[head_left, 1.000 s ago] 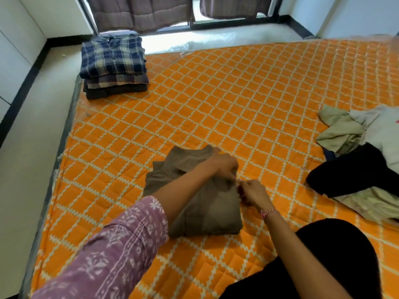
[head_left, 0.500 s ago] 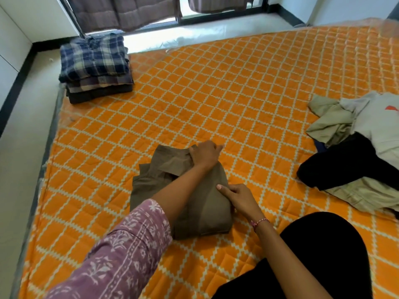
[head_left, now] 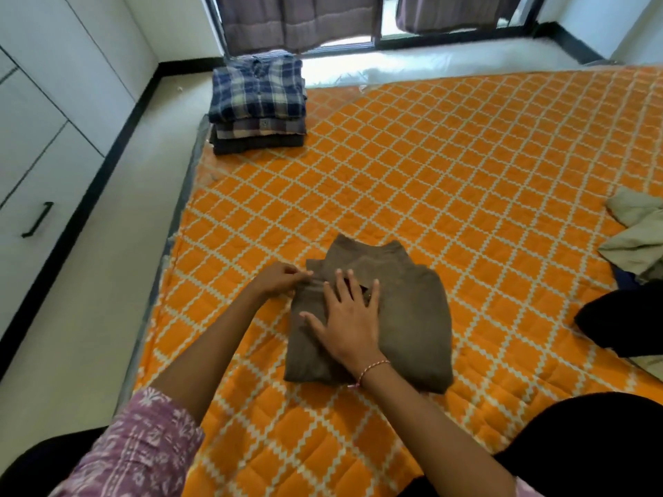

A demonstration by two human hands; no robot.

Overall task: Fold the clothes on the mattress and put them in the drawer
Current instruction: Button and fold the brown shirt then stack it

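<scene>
Head view: shirt [head_left: 412, 317] under both hands [head_left: 349, 324].

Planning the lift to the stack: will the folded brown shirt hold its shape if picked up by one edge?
Probably not. The brown shirt is soft layered cloth, so it would likely sag and unfold. The right hand lies flat on it, the left hand pinches its edge; supporting it underneath seems safer.

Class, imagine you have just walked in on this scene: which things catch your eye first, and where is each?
The orange mattress fills most of the view. Near its front edge lies a folded brown shirt, with the right hand flat on it and the left hand pinching its left edge. A stack of folded plaid shirts sits at the far left corner.
</scene>
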